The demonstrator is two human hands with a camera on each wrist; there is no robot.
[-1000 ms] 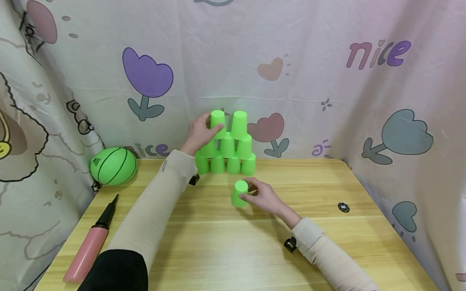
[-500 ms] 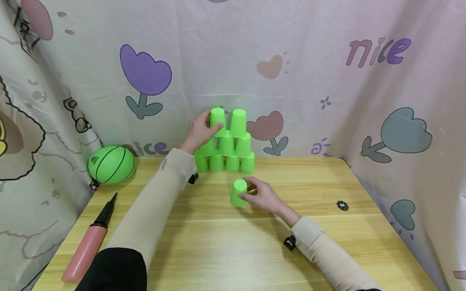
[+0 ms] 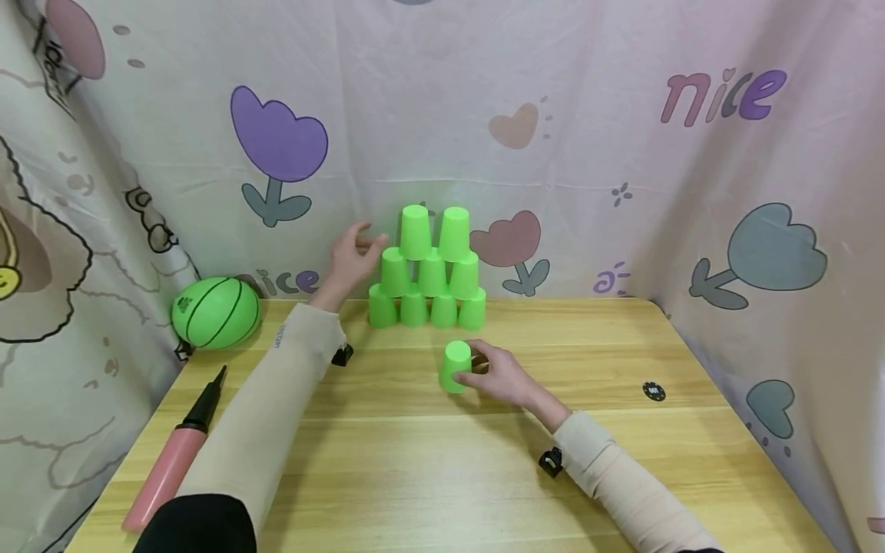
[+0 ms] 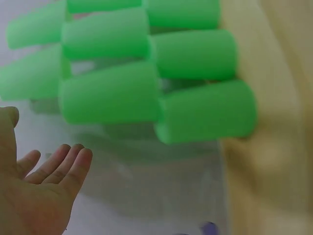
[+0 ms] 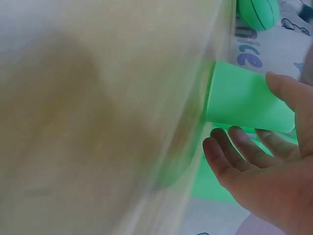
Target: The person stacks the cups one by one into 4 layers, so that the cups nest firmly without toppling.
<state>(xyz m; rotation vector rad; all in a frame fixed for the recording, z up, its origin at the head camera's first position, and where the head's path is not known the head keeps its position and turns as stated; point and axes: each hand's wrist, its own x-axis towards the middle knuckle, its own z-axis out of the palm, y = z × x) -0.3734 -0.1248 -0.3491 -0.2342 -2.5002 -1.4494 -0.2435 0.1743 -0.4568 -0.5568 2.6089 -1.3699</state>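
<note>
Upside-down green plastic cups stand in a pyramid (image 3: 432,274) at the back of the table: several in the bottom row, three in the middle, two on top. Just left of the pyramid, my left hand (image 3: 353,257) is apart from the cups, its fingers relaxed. The left wrist view shows that hand (image 4: 44,196) holding nothing, near the end cups (image 4: 110,93). In front of the pyramid, a single upside-down cup (image 3: 455,367) is gripped by my right hand (image 3: 501,374). Thumb and fingers lie on opposite sides of this cup (image 5: 249,98) in the right wrist view.
A green ball (image 3: 216,312) sits at the table's back left corner. Nearer on the left lies a pink hand pump (image 3: 169,468) with a black nozzle. A black chip (image 3: 653,392) is on the right. A patterned curtain (image 3: 588,169) hangs close behind the cups.
My left hand has let go of the upper left cup and moved left and slightly down, leaving that cup on the top row. My right hand has stayed on the single cup.
</note>
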